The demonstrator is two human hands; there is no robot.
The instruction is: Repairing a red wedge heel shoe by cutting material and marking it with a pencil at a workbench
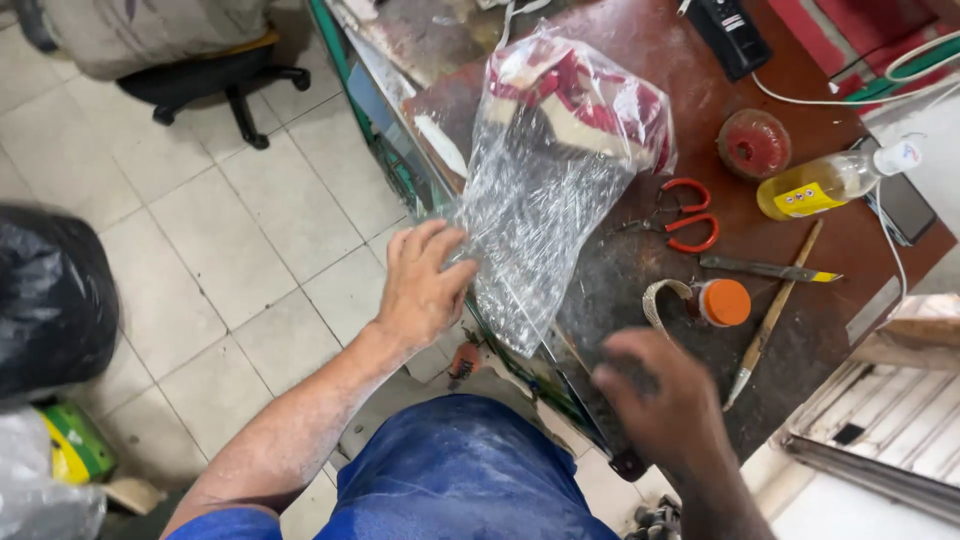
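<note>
The surface (pixel 640 60) is a worn reddish-brown bench, and on its near-left part lies the bag (pixel 545 190), a clear crinkled plastic sack hanging partly over the edge, with a red-and-cream shoe (pixel 580 95) bundled in its far end. It looks light and limp at the empty near end but weighted at the shoe end (so it would likely sag and slide if lifted by the film alone); the plastic seems slippery, and a firmer hold would be around the shoe itself. The left hand (pixel 420 285) grips the bag's lower left edge, fingers (pixel 440 245) curled and pinching the film. The right hand (pixel 665 405) hovers below the bag, blurred; I cannot tell how its fingers are set. Right of the bag lie scissors (pixel 685 215) with red handles, a yellow bottle (pixel 825 185), and an orange-capped jar (pixel 720 302).
</note>
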